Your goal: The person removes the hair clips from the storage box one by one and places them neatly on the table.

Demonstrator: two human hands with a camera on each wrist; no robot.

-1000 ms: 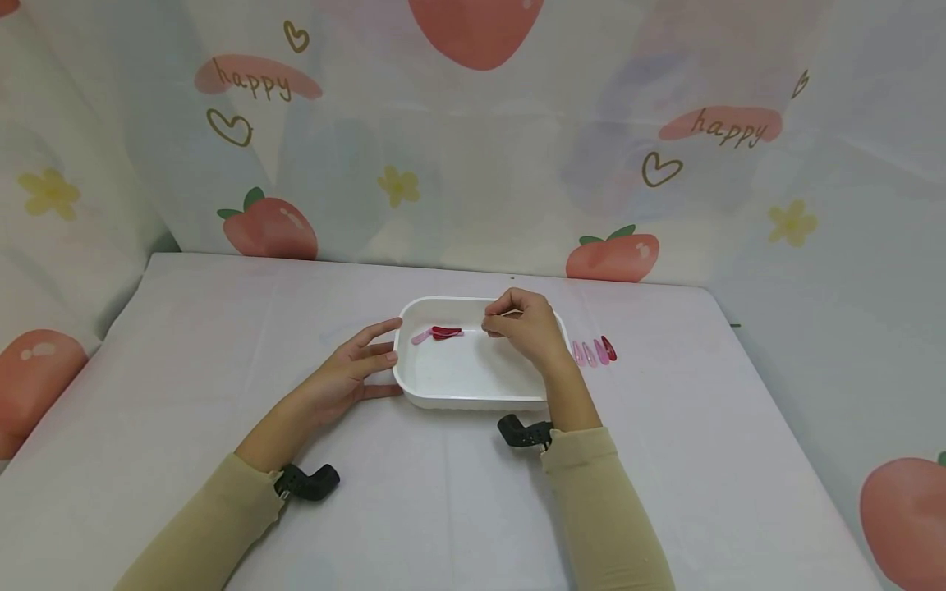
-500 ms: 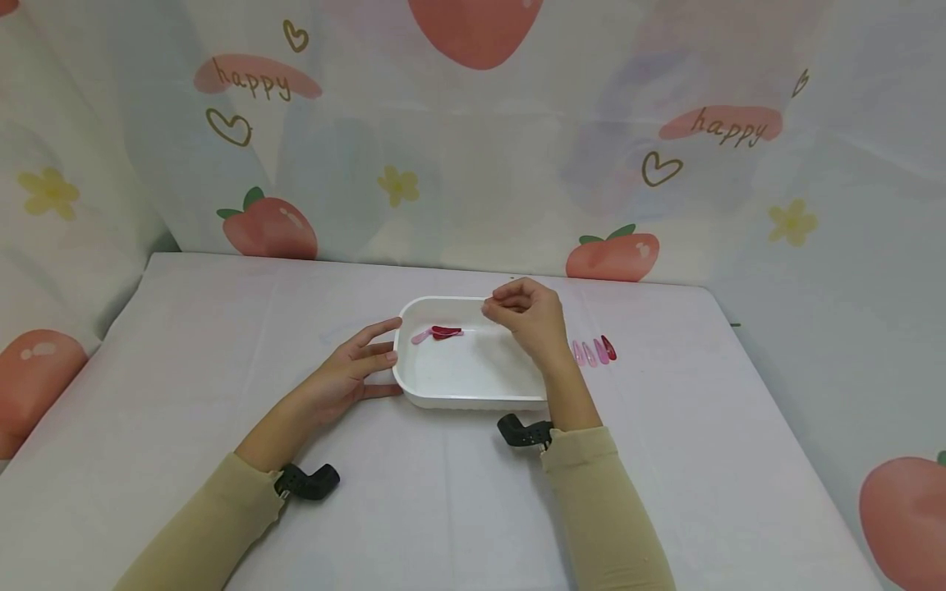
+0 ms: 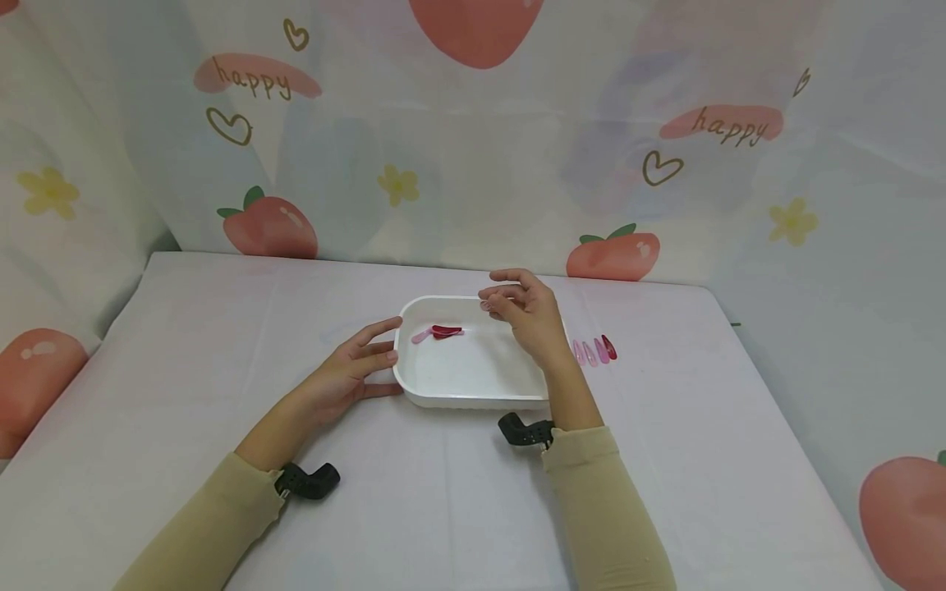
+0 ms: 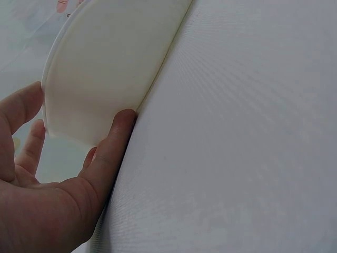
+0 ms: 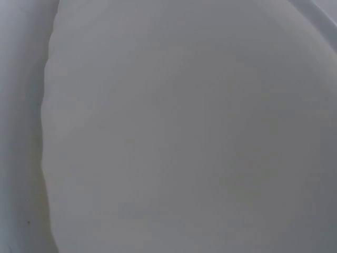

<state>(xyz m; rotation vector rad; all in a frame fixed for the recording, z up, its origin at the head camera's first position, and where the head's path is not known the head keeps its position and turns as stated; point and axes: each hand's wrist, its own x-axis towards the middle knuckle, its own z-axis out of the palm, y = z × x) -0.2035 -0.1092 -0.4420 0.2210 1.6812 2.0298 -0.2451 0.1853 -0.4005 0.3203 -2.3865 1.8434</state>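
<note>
In the head view a white rectangular tray stands mid-table. My left hand rests its spread, mostly straight fingers against the tray's left end; the left wrist view shows fingertips touching the outer tray wall. Above the tray's far right part, my right hand pinches a small pale pink hair clip between thumb and finger. Its far end is hidden by the fingers. Inside the tray, toward the back left, lie dark red hair clips with a pink hair clip beside them.
Just right of the tray, several pink and red hair clips lie in a row on the white-covered table. A patterned cloth backdrop rises behind the table. Only the white tray surface fills most of the right wrist view.
My right hand has risen slightly and shifted away toward the tray's far rim, its index finger lifting outward. The pale clip at the fingertips now shows more plainly. My left hand and the tray stay put.
</note>
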